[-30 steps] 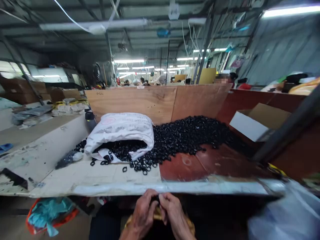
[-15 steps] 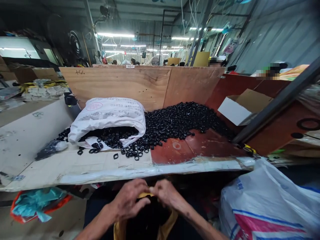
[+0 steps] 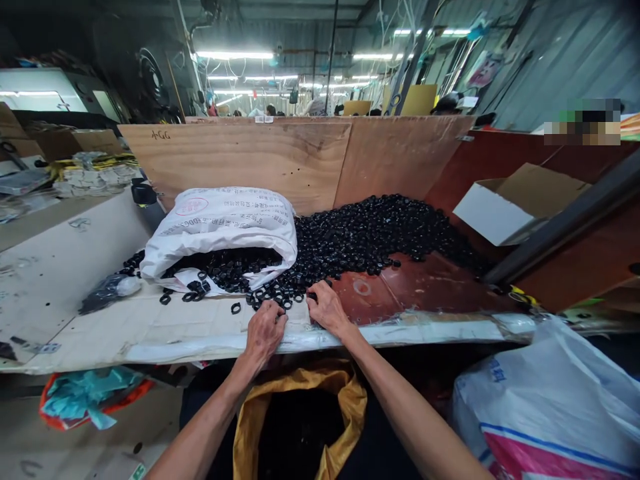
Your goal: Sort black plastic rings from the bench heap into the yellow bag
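A wide pile of small black rings [image 3: 370, 233] spreads over the table, and more spill from the mouth of a printed white woven sack [image 3: 225, 213]. My left hand [image 3: 267, 328] is at the front of the loose rings, its fingers curled, with a dark ring at the fingertips. Just to the right, my right hand [image 3: 327, 307] bends its fingers down at the pile's front edge, a black ring at their tips. Below the table edge, between my forearms, a yellow bag [image 3: 353, 400] stands with its mouth wide and a dark inside whose contents I cannot make out.
Wooden boards [image 3: 240, 150] wall the table's back. A white carton [image 3: 493, 213] is at the right behind a slanted metal post [image 3: 555, 233]. At lower right stands a large white plastic sack [image 3: 530, 387]. An orange-rimmed container [image 3: 50, 417] holds turquoise plastic at lower left.
Both hands have left the yellow bag's rim and reached forward and up onto the table, to the front of the ring pile. The bag's mouth now shows wide. The camera view has shifted slightly.
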Demonstrator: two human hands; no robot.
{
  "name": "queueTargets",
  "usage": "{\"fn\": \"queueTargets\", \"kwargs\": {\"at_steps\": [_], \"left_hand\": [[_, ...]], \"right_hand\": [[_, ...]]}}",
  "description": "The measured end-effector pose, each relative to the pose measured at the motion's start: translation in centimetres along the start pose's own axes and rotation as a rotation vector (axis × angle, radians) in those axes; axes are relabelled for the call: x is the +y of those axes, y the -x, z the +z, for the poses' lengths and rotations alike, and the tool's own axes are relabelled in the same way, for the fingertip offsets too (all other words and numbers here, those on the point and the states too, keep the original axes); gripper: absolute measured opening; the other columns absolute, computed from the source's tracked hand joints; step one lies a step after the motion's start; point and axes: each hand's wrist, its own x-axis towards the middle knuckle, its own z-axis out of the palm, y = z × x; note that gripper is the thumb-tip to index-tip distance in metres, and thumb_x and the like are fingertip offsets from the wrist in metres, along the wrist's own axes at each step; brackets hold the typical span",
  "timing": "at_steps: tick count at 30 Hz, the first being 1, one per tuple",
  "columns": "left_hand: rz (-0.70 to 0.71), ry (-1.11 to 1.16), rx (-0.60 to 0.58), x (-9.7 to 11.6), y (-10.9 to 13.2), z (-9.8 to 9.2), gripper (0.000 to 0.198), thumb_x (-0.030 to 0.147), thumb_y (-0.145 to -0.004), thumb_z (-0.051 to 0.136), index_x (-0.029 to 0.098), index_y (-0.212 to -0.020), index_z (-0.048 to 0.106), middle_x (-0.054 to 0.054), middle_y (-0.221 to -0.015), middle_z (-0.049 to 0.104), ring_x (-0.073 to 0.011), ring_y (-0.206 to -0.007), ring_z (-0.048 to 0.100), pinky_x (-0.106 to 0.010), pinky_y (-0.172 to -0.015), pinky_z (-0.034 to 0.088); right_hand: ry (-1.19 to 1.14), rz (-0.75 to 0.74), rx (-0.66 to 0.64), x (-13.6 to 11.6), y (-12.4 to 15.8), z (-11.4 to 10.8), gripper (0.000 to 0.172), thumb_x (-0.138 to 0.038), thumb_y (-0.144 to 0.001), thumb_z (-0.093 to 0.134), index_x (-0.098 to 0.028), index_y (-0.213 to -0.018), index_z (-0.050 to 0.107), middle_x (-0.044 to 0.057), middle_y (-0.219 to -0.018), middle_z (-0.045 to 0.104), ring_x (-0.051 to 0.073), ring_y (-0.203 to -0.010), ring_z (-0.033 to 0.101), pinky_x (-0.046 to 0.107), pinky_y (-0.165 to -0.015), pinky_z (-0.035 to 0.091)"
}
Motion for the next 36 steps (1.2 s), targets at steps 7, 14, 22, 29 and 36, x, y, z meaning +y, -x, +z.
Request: {"fn": "queueTargets", "kwargs": {"at_steps": [7, 14, 22, 29, 36], "left_hand": [[-0.059, 0.154, 0.067, 0.1, 0.4, 0.0, 0.022, 0.018, -0.081, 0.062, 0.022, -0.102, 0.057, -0.002, -0.09, 0.068, -0.0207, -0.081, 0.068, -0.032, -0.077, 0.052], [-0.03, 0.324, 0.062, -0.6, 0.4, 0.3, 0.031, 0.013, -0.079, 0.061, 0.021, -0.109, 0.056, 0.0, -0.085, 0.068, -0.0153, -0.071, 0.068, -0.029, -0.072, 0.056], [-0.002, 0.518, -0.039, -0.2, 0.7, -0.4, 0.029, 0.016, -0.085, 0.061, 0.02, -0.114, 0.059, -0.004, -0.105, 0.072, -0.016, -0.084, 0.073, -0.031, -0.079, 0.06], [-0.064, 0.646, -0.063, -0.1, 0.5, -1.1, 0.027, 0.021, -0.083, 0.068, 0.019, -0.11, 0.065, -0.005, -0.103, 0.074, -0.0164, -0.085, 0.072, -0.03, -0.08, 0.059], [-0.107, 0.696, -0.066, 0.3, 0.6, -1.6, 0.021, 0.027, -0.086, 0.068, 0.018, -0.106, 0.066, -0.004, -0.098, 0.074, -0.0158, -0.084, 0.071, -0.029, -0.08, 0.057]], "right_hand": [[-0.76, 0.342, -0.065, -3.2, 1.0, -0.7, 0.034, -0.037, -0.083, 0.062, -0.016, -0.107, 0.073, -0.001, -0.072, 0.065, 0.013, -0.059, 0.054, 0.024, -0.056, 0.041], [-0.976, 0.396, -0.117, -4.4, 2.5, 0.2, 0.024, -0.036, -0.072, 0.076, -0.018, -0.087, 0.07, 0.001, -0.076, 0.07, 0.017, -0.069, 0.067, 0.028, -0.069, 0.051], [-0.729, 0.121, -0.114, -4.8, 2.8, 0.2, 0.022, -0.03, -0.079, 0.069, -0.02, -0.099, 0.072, 0.004, -0.09, 0.067, 0.016, -0.073, 0.062, 0.028, -0.069, 0.052], [-0.748, 0.119, -0.121, -4.7, 3.3, 0.4, 0.017, -0.03, -0.08, 0.07, -0.019, -0.093, 0.068, 0.004, -0.089, 0.067, 0.017, -0.073, 0.065, 0.028, -0.069, 0.055], [-0.819, 0.203, -0.124, -5.2, 3.6, -0.1, 0.023, -0.037, -0.081, 0.07, -0.02, -0.095, 0.064, 0.001, -0.077, 0.068, 0.017, -0.065, 0.067, 0.027, -0.062, 0.054]]}}
